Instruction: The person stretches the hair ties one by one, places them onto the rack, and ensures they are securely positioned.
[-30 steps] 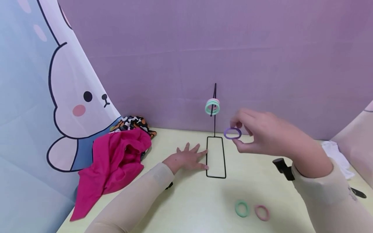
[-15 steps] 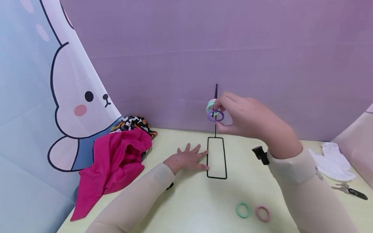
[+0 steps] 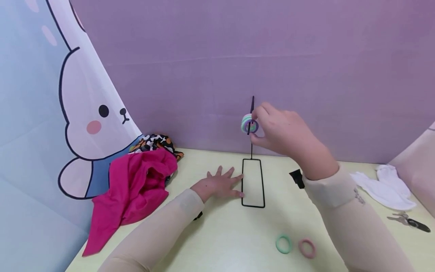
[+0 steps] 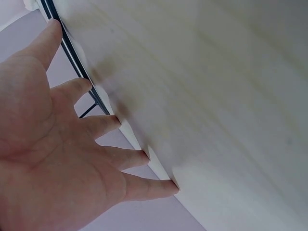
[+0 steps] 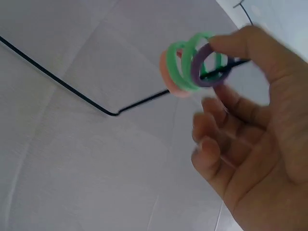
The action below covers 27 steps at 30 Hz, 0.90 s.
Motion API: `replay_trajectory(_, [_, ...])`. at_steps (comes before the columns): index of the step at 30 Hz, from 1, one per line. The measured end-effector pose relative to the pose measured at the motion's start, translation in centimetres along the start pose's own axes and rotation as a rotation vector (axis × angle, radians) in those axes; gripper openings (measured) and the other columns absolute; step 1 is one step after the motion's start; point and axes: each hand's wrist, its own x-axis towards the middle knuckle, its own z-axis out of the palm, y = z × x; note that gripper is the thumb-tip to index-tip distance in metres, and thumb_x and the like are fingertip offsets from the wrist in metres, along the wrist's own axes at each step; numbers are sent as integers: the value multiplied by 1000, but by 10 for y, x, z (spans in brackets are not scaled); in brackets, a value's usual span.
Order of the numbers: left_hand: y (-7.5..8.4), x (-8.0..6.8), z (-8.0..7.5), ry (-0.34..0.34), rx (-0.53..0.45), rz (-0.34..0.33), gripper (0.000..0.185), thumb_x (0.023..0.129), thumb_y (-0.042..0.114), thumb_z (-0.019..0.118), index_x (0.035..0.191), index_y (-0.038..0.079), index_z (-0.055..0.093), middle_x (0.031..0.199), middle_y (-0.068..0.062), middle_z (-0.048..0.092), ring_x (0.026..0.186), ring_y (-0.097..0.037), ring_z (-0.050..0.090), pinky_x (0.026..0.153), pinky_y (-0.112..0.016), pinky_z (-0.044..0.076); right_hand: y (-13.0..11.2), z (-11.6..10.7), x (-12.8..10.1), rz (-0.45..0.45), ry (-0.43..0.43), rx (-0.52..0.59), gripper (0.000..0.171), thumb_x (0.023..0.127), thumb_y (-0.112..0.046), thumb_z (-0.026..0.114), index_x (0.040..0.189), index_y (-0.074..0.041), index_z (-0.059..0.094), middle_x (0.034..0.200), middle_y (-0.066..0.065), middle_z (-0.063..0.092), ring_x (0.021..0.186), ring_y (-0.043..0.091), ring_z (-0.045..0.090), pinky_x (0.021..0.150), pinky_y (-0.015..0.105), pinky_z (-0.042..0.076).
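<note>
A black wire stand (image 3: 253,183) has a rectangular base on the pale yellow table (image 3: 224,234) and a thin upright rod. On its short peg hang a pink ring (image 5: 171,74) and a green ring (image 5: 184,60). My right hand (image 3: 256,129) pinches a purple ring (image 5: 206,66) that sits threaded on the peg beside them; together they show as the ring stack (image 3: 249,124). My left hand (image 3: 221,185) lies flat with spread fingers (image 4: 103,125) on the table, its fingertips touching the base wire (image 4: 72,48).
A loose green ring (image 3: 283,244) and a pink ring (image 3: 307,248) lie near the front. A magenta cloth (image 3: 134,190) over a patterned cloth (image 3: 154,143) sits left, a white cloth (image 3: 384,185) and keys (image 3: 408,221) right. A purple wall stands behind.
My right hand carried the purple ring up and left from above the base to the peg and slid it on beside the other rings. The left hand stayed in place.
</note>
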Motion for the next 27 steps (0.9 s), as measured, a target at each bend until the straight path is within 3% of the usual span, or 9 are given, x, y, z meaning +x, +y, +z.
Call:
replay_trajectory(6, [1,0,0,-15,-3,-14,83,101,78,46,171,45,14,184,-2,-2,167,-50,-6,126,-83,7,-1,-5,-6,84,-52,38,46,89,-31,87,115,-1,64,104,9,67,55,22,54,52,40,50])
replay_trajectory(10, [2,-3,-1,-5,-9,-9,83,101,78,46,171,45,15,184,-3,0,167,-51,-5,126,-83,7,-3,-18,-17,187,-129,70,51,91,-35,86,124,-4,63,114,11,68,72,27,68,60,46,55])
replay_trajectory(13, [2,-4,0,0,-6,-4,83,101,79,45,171,45,15,184,-3,0,167,-51,-4,126,-83,8,-4,-28,-30,262,-151,94,52,91,-35,85,129,-6,63,116,11,68,80,28,71,63,48,57])
replay_trajectory(17, [2,-5,0,5,-5,4,83,101,79,44,171,45,14,184,-3,-1,167,-51,-5,126,-83,7,-3,-40,-50,339,-163,163,49,93,-32,83,131,-8,63,113,9,68,72,21,65,65,43,54])
replay_trajectory(21, [3,-7,-2,7,-16,2,83,101,78,46,171,44,15,184,-3,-1,167,-50,-5,126,-83,6,-2,-46,-72,390,-241,227,49,97,-36,79,136,-12,62,112,4,66,70,10,55,64,31,48])
replay_trajectory(27, [2,-7,-2,5,-26,4,84,100,79,45,171,46,14,184,-2,-1,167,-50,-6,127,-82,5,-1,-36,-110,308,-309,352,53,92,-31,85,137,-13,63,105,-4,63,73,-2,51,61,22,45])
